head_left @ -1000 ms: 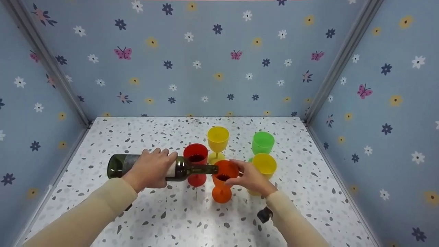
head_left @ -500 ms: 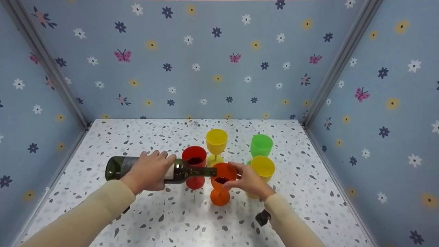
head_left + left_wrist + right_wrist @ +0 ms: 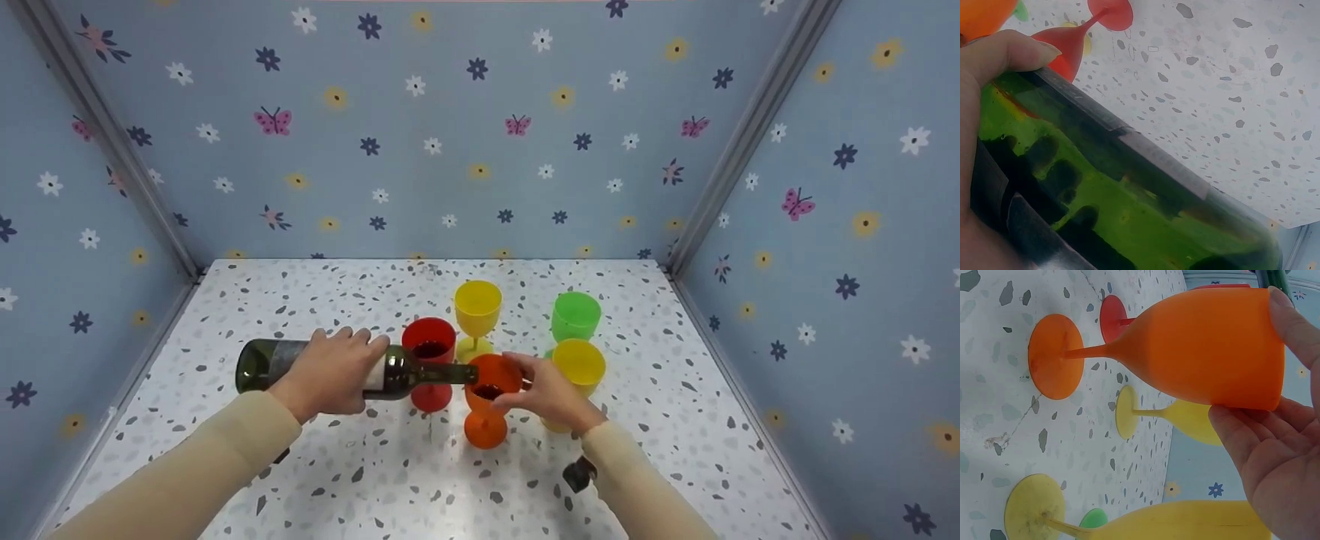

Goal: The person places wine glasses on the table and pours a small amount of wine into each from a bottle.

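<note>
My left hand (image 3: 330, 371) grips a dark green wine bottle (image 3: 401, 373) by its labelled body. The bottle lies nearly level, its mouth at the left rim of an orange goblet (image 3: 480, 405). Dark liquid shows inside that goblet, which stands upright on the table. Near the rim, my right hand (image 3: 555, 394) holds the goblet between thumb and fingers, as the right wrist view confirms on its bowl (image 3: 1202, 349). Through the bottle's green glass (image 3: 1140, 185), the left wrist view shows dark finger shapes. A red goblet (image 3: 429, 334) holding dark liquid stands behind the bottle neck, partly hidden.
Behind the orange goblet stands a yellow goblet (image 3: 478, 307). To the right are another yellow goblet (image 3: 578, 364), beside my right hand, and a green goblet (image 3: 576, 315). The speckled white table (image 3: 337, 487) is bounded by flower-patterned walls (image 3: 450, 135) at the back and sides.
The head view shifts slightly. Both hands, the bottle and the goblets keep their places relative to one another.
</note>
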A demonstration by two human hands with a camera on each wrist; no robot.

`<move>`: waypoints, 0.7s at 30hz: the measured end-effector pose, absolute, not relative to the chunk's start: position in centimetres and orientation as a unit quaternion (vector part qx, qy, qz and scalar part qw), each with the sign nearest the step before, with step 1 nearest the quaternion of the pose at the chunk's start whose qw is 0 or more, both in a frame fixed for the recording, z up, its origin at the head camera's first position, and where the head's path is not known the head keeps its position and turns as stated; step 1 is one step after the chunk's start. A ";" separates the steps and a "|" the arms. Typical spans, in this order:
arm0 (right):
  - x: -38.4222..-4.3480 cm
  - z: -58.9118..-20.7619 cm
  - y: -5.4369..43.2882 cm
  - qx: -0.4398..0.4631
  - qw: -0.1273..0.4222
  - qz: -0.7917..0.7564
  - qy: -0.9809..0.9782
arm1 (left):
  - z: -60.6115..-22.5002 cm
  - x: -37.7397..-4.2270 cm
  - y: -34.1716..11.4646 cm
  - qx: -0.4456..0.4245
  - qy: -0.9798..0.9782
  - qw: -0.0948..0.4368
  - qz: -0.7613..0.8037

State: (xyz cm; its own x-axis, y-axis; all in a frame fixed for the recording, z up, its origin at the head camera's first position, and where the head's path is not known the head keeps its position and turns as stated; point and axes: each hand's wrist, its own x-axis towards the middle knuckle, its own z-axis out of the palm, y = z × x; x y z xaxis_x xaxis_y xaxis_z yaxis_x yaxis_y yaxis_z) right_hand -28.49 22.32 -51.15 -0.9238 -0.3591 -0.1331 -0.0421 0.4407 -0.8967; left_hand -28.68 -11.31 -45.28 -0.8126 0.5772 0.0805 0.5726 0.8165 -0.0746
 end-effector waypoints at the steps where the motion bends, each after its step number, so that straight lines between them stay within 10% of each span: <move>1: -28.5 -51.2 22.3 -0.122 0.153 -0.515 0.835 | -45.3 -28.7 -11.3 -0.302 -0.952 0.050 0.023; 21: -28.5 -51.2 22.3 -0.113 0.159 -0.519 0.833 | -45.4 -28.7 -11.4 -0.304 -0.951 0.055 0.026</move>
State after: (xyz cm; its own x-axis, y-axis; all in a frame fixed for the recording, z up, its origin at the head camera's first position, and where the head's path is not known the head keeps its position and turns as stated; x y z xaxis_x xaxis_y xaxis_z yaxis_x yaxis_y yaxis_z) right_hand -28.48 22.31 -51.21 -0.9242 -0.3524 -0.1471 -0.0234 0.4368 -0.8992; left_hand -28.70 -11.41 -45.40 -0.8087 0.5814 0.0891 0.5758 0.8135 -0.0822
